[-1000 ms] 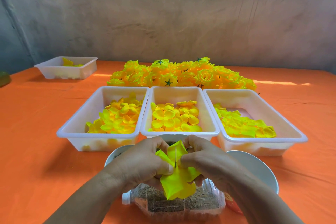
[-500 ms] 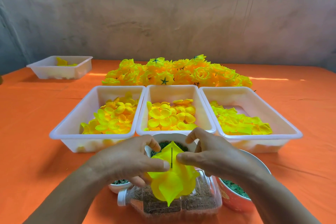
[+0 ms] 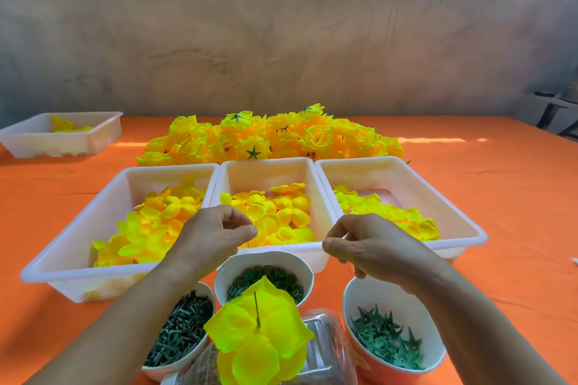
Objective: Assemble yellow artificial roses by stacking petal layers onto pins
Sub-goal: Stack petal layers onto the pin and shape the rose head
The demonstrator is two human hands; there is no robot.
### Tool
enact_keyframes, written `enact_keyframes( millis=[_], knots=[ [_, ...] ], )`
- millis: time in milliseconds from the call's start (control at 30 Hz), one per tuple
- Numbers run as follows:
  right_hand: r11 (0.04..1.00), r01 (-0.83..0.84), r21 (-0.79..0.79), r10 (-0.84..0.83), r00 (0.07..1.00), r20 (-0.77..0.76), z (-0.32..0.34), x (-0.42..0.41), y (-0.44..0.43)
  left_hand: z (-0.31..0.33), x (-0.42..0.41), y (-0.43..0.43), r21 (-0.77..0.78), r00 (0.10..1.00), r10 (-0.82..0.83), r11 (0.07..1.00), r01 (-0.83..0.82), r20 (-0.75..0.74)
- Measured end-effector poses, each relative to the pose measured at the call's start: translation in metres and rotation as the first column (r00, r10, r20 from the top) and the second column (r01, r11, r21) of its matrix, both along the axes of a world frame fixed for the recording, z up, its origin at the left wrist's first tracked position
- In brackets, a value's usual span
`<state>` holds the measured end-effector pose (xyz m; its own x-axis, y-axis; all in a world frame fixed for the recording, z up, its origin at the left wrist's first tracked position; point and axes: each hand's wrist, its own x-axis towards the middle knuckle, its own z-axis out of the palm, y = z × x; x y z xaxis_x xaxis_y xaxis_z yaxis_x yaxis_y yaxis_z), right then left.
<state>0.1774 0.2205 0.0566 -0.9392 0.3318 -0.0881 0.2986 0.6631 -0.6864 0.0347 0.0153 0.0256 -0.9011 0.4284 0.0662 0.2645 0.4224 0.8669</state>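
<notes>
While both hands hover apart above the middle of the frame, the left hand (image 3: pixel 215 239) has its fingers curled and its thumb tip against the forefinger. A faint thin line shows just under the thumb, and I cannot tell whether it pinches anything. The right hand (image 3: pixel 373 247) is curled too, thumb pointing toward the left hand. I cannot tell whether it holds something.

Below and between them, at bottom centre, the petal layer (image 3: pixel 259 344) sits threaded on an upright pin (image 3: pixel 256 308), touched by neither hand. It spreads over a clear plastic bottle (image 3: pixel 325 350) lying on its side with brownish fill inside.

Three bowls ring it. The left bowl (image 3: pixel 205 287) holds dark green stem pieces, the middle bowl (image 3: pixel 262 256) green ring-shaped parts, and the right bowl (image 3: pixel 355 292) green star-shaped pieces.

Behind the hands, across mid-frame, three white trays stand side by side, rims touching. The left tray (image 3: pixel 162 181) and the middle tray (image 3: pixel 266 173) hold rounded yellow petals, the right tray (image 3: pixel 375 172) flatter ones. The left hand hangs over the seam between the first two.

Farther up lies the heap of finished roses (image 3: pixel 269 137). A small tray (image 3: pixel 62 147) sits at the upper left on the orange cloth (image 3: pixel 500 197), before a grey wall (image 3: pixel 281 25).
</notes>
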Motion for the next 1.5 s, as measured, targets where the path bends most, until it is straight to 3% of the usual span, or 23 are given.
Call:
enact_keyframes(
  millis=[200,400,533,800,1133,1267,1367,1500],
  knots=[
    [0.985,0.171,0.034,-0.169,0.983,-0.067,-0.004,-0.026,0.061,-0.019,-0.026,0.031,-0.226,0.966,-0.008,0.973,-0.052,-0.259],
    [0.939,0.313,0.141,-0.311,0.950,-0.038,-0.015,-0.078,0.126,-0.038,-0.046,0.047,-0.425,0.963,-0.090,0.905,-0.028,-0.255],
    [0.918,0.282,0.277,-0.303,0.952,0.034,-0.025,-0.120,0.148,-0.046,-0.053,0.053,-0.493,0.968,-0.081,0.869,-0.049,-0.238],
    [0.821,0.048,0.569,-0.229,0.940,0.251,-0.065,-0.187,0.161,-0.051,-0.052,0.057,-0.545,0.978,-0.061,0.836,-0.060,-0.201],
    [0.771,0.079,0.632,-0.256,0.947,0.193,-0.093,-0.205,0.161,-0.054,-0.056,0.057,-0.559,0.975,-0.045,0.825,-0.088,-0.220],
    [0.843,0.168,0.511,-0.282,0.947,0.154,-0.079,-0.205,0.160,-0.056,-0.057,0.055,-0.565,0.974,-0.040,0.819,-0.095,-0.221],
    [0.913,0.355,0.200,-0.361,0.932,-0.007,-0.061,-0.199,0.166,-0.056,-0.058,0.056,-0.562,0.977,-0.029,0.821,-0.098,-0.212],
    [0.859,0.436,-0.268,-0.492,0.848,-0.195,-0.039,-0.181,0.171,-0.057,-0.059,0.055,-0.560,0.980,-0.018,0.823,-0.097,-0.196]
  ],
)
